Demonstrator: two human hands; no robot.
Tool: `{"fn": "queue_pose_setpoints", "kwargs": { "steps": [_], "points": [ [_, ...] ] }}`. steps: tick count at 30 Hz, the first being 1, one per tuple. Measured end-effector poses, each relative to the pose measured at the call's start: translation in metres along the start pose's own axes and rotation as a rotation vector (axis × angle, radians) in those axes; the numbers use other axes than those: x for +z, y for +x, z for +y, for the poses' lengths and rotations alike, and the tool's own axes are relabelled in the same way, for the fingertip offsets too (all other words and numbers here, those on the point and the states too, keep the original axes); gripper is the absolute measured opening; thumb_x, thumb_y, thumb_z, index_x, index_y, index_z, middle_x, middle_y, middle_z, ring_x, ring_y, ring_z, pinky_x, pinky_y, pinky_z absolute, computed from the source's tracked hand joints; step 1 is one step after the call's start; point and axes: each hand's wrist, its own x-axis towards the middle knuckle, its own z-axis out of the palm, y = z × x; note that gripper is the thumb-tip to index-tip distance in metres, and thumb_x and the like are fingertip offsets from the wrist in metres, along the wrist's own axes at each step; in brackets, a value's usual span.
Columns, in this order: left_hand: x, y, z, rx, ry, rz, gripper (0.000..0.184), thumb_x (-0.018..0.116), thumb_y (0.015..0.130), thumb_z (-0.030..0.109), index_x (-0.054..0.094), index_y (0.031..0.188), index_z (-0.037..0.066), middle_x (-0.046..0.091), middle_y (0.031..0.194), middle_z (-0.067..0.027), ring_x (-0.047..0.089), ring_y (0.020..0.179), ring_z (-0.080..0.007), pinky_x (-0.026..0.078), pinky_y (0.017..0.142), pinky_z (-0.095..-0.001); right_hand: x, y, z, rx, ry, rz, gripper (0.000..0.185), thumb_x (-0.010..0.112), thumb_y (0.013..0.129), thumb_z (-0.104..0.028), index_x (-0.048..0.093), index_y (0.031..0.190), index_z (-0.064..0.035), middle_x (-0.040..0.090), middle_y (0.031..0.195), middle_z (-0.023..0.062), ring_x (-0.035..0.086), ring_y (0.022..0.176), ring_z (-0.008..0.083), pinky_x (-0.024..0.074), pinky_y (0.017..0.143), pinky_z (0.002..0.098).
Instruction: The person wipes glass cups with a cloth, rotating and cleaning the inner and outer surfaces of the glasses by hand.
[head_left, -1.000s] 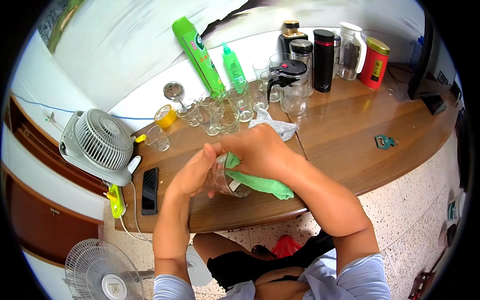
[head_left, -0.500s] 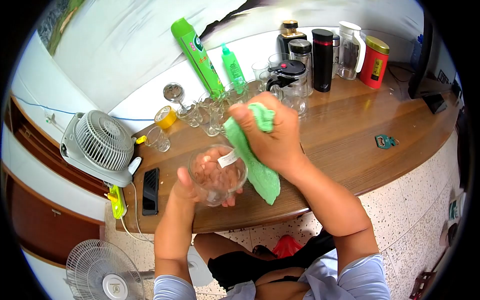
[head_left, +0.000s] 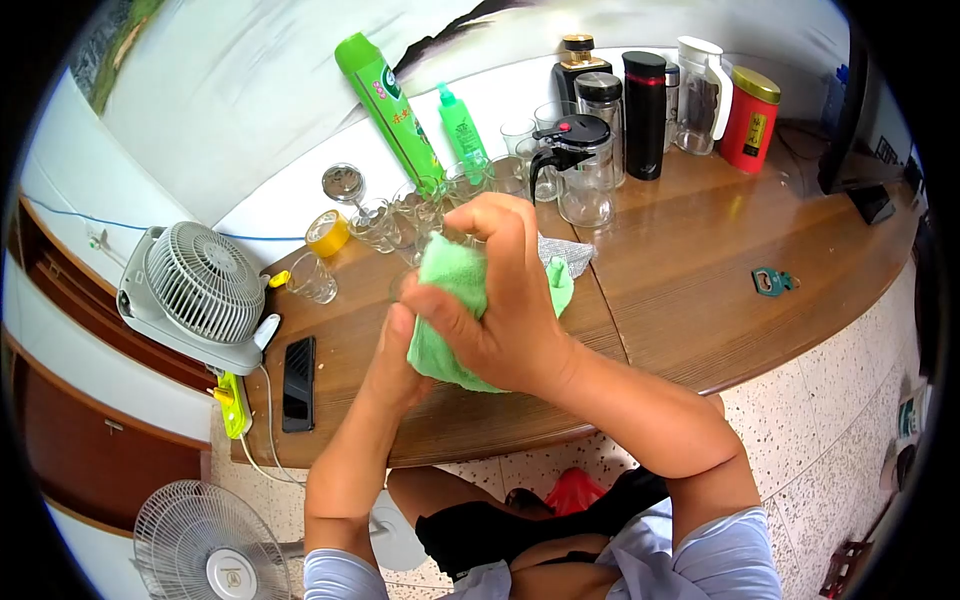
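Note:
My right hand (head_left: 515, 320) grips a light green cloth (head_left: 452, 285) and presses it over the clear glass, with the thumb bent toward my left hand. My left hand (head_left: 395, 360) holds that glass, its fingers mostly hidden behind the cloth. Only a faint bit of the glass rim (head_left: 403, 284) shows left of the cloth. Just beyond my hands stand several clear glasses (head_left: 375, 226). A glass teapot with a black lid (head_left: 588, 195) is to their right, and a grey-white patterned cloth (head_left: 568, 253) lies behind my right hand.
At the left of the wooden table (head_left: 690, 290) are a small fan (head_left: 208, 285), a phone (head_left: 299, 385), yellow tape (head_left: 327, 234) and a lone glass (head_left: 314, 280). Along the back stand a green spray can (head_left: 390, 115), a black flask (head_left: 643, 120), a pitcher (head_left: 697, 100) and a red tin (head_left: 749, 125). A bottle opener (head_left: 770, 281) lies right.
My right hand has brought the green cloth down and left onto the glass, which it now mostly covers. The patterned cloth behind it has come into view.

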Motion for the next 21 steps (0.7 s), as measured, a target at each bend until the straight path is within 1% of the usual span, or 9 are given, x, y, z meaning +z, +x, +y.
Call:
{"fn": "queue_pose_setpoints", "kwargs": {
  "steps": [4,5,7,9,12,14,18,20,21],
  "points": [
    [0.015,0.002,0.008,0.177,0.098,-0.015,0.111,0.062,0.084,0.088,0.041,0.153,0.004,0.055,0.147,-0.0101,0.058,0.133,-0.0223,0.049,0.114,-0.0419,0.01,-0.018,0.011,0.317,0.261,-0.071,0.082,0.082,0.088,-0.054,0.043,0.136,0.0006,0.05,0.123,0.0242,0.051,0.113,0.0391,0.0447,0.099,0.0478],
    [0.005,0.004,-0.001,0.241,0.113,-0.06,0.102,0.053,0.092,0.086,0.042,0.152,0.004,0.056,0.147,-0.0112,0.059,0.133,-0.0237,0.049,0.114,-0.0422,0.011,-0.02,0.009,0.335,0.276,-0.1,0.085,0.083,0.088,-0.055,0.042,0.138,0.0002,0.049,0.124,0.0252,0.051,0.114,0.0397,0.0448,0.1,0.0485],
    [0.01,0.001,0.0,0.183,0.108,0.011,0.104,0.041,0.092,0.091,0.04,0.155,0.009,0.052,0.15,-0.0092,0.056,0.136,-0.0233,0.044,0.118,-0.0432,0.011,-0.023,0.003,0.178,0.151,-0.136,0.089,0.083,0.087,-0.056,0.04,0.142,-0.0011,0.049,0.128,0.025,0.051,0.118,0.0406,0.0445,0.103,0.0504],
    [0.002,0.004,-0.011,0.199,-0.16,0.147,0.098,0.024,0.098,0.089,0.047,0.149,0.009,0.056,0.143,-0.0078,0.058,0.131,-0.0233,0.041,0.118,-0.0426,0.009,-0.025,-0.013,0.026,0.022,-0.188,0.091,0.083,0.088,-0.055,0.037,0.146,-0.0028,0.053,0.132,0.0215,0.048,0.128,0.0394,0.0422,0.11,0.0521],
    [-0.047,0.02,-0.023,0.209,-0.102,-0.033,0.112,0.031,0.088,0.097,0.042,0.156,0.008,0.052,0.154,-0.0135,0.054,0.139,-0.029,0.044,0.117,-0.0446,0.011,-0.025,-0.016,-0.042,-0.016,-0.206,0.097,0.084,0.088,-0.054,0.033,0.153,-0.0049,0.051,0.137,0.0216,0.046,0.132,0.0454,0.0415,0.112,0.0559],
    [-0.036,0.015,-0.018,0.147,-0.13,-0.048,0.097,0.029,0.097,0.088,0.05,0.144,0.006,0.058,0.144,-0.0136,0.059,0.131,-0.0257,0.046,0.114,-0.043,0.01,-0.021,-0.013,-0.054,-0.038,-0.179,0.092,0.081,0.091,-0.053,0.032,0.153,-0.0055,0.044,0.139,0.027,0.056,0.12,0.0449,0.0499,0.102,0.0521],
    [-0.003,0.006,0.005,0.144,-0.015,0.117,0.089,0.024,0.103,0.083,0.059,0.129,0.006,0.065,0.131,-0.0118,0.063,0.121,-0.0215,0.048,0.109,-0.0407,0.017,-0.028,0.001,0.133,0.193,-0.151,0.083,0.076,0.097,-0.05,0.033,0.15,-0.0031,0.055,0.131,0.0263,0.062,0.115,0.0391,0.0524,0.098,0.0477],
    [-0.007,0.007,0.007,0.111,0.023,0.025,0.094,0.018,0.102,0.084,0.054,0.14,0.006,0.062,0.135,-0.01,0.06,0.127,-0.023,0.045,0.113,-0.0388,0.015,-0.025,0.0,0.337,0.413,-0.164,0.081,0.076,0.098,-0.05,0.034,0.149,-0.0022,0.06,0.128,0.0239,0.064,0.112,0.0345,0.053,0.097,0.0451],
    [0.01,0.005,0.014,0.098,-0.015,0.082,0.091,0.017,0.103,0.083,0.057,0.131,0.006,0.064,0.129,-0.0095,0.062,0.121,-0.0211,0.048,0.108,-0.0384,0.014,-0.023,-0.001,0.449,0.531,-0.157,0.08,0.075,0.099,-0.049,0.034,0.149,-0.0018,0.062,0.127,0.0226,0.065,0.111,0.0322,0.0532,0.097,0.0438]
  ]
}}
